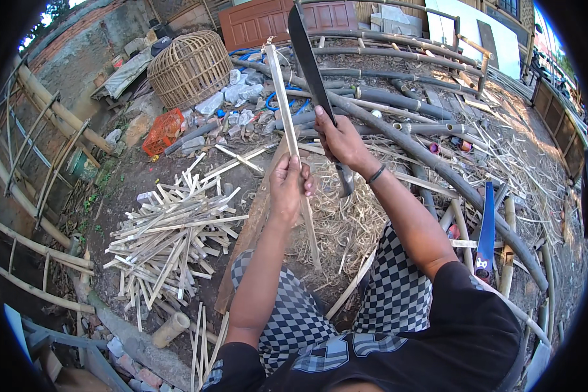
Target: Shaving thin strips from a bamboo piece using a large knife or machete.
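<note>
Held upright in front of me is a long pale bamboo strip (280,90), with my left hand (289,186) closed around its lower middle. A thin curl of shaving clings to the strip's upper end. My right hand (341,140) grips a machete (307,59) by its handle, whose butt shows below the fist. The dark blade points up and leans left, close beside the strip but apart from it along the upper length. A heap of cut bamboo strips (176,228) lies on the ground to my left. Curly shavings (340,222) cover the ground between my knees.
A blue-bladed handsaw (486,225) stands at the right near bamboo poles (431,157). Further off are a woven bamboo cage (191,68), an orange crate (164,132) and rubble (242,95). A wooden board (248,242) lies beside my left leg. Bamboo railings (42,245) run along the left.
</note>
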Tool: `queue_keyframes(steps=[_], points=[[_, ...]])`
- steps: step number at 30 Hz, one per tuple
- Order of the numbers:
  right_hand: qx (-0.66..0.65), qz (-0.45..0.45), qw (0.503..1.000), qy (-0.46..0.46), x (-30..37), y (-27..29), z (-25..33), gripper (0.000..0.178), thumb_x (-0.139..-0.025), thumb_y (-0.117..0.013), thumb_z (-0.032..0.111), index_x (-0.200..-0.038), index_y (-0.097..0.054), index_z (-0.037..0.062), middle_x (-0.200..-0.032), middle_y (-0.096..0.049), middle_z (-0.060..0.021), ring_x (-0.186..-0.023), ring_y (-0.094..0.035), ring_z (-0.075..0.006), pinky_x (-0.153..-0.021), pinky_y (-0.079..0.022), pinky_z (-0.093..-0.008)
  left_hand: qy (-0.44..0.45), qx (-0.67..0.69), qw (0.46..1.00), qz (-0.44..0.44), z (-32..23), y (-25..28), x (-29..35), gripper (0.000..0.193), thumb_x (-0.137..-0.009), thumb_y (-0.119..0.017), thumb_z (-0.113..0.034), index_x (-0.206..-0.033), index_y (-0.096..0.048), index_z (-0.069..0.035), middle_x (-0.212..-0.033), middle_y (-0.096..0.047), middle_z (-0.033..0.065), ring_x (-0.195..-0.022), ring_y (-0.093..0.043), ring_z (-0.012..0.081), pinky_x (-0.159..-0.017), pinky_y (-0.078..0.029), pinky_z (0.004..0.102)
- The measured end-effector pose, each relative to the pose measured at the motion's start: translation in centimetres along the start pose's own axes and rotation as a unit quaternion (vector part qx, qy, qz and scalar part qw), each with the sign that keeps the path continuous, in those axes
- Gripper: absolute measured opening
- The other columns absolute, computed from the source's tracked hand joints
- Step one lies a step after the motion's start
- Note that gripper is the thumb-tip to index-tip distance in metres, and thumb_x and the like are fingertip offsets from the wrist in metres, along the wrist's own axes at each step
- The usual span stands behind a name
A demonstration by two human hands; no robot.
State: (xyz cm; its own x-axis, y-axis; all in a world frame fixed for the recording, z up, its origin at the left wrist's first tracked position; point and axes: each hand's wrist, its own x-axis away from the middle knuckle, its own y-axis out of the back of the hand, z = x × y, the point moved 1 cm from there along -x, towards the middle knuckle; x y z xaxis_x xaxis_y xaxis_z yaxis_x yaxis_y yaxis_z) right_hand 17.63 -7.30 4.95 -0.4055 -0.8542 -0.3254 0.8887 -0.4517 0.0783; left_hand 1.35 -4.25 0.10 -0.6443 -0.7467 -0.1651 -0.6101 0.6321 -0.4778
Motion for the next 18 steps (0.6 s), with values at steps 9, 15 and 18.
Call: queue_keyframes(steps=[9, 15, 18], points=[[0.346, 0.019, 0.902, 0.256, 0.7, -0.9, -0.9, 0.024, -0.096, -0.059, 0.025, -0.093, -0.063, 0.0014, -0.080, -0.063, -0.0242, -0.081, -0.060, -0.0468, -0.068, -0.048, -0.0503, -0.011, -0.045, 0.999, -0.025, -0.5, 1.1, -0.5, 0.020, -0.106, -0.047, -0.023, -0.108, -0.054, -0.005, -0.075, -0.045, -0.0009, -0.057, -0.042, 0.0073, -0.047, -0.035, 0.0216], [0.416, 0.041, 0.882, 0.219, 0.9, -1.6, -1.6, 0.016, -0.088, -0.059, 0.018, -0.089, -0.058, 0.0028, -0.084, -0.064, -0.0207, -0.084, -0.062, -0.0444, -0.072, -0.048, -0.0547, 0.008, 0.002, 0.998, -0.057, -0.4, 0.5, -0.6, 0.024, -0.108, -0.042, -0.025, -0.099, -0.051, -0.006, -0.073, -0.043, -0.0015, -0.052, -0.039, 0.0055, -0.044, -0.032, 0.0210], [0.457, 0.051, 0.861, 0.217, 1.2, -2.0, -0.7, 0.015, -0.086, -0.060, 0.018, -0.090, -0.059, 0.0041, -0.083, -0.066, -0.0196, -0.083, -0.064, -0.0429, -0.072, -0.050, -0.0538, 0.010, -0.086, 0.996, -0.035, -0.5, 0.7, -0.8, 0.023, -0.108, -0.044, -0.028, -0.096, -0.049, -0.009, -0.071, -0.040, -0.0038, -0.053, -0.035, 0.0049, -0.045, -0.029, 0.0209]])
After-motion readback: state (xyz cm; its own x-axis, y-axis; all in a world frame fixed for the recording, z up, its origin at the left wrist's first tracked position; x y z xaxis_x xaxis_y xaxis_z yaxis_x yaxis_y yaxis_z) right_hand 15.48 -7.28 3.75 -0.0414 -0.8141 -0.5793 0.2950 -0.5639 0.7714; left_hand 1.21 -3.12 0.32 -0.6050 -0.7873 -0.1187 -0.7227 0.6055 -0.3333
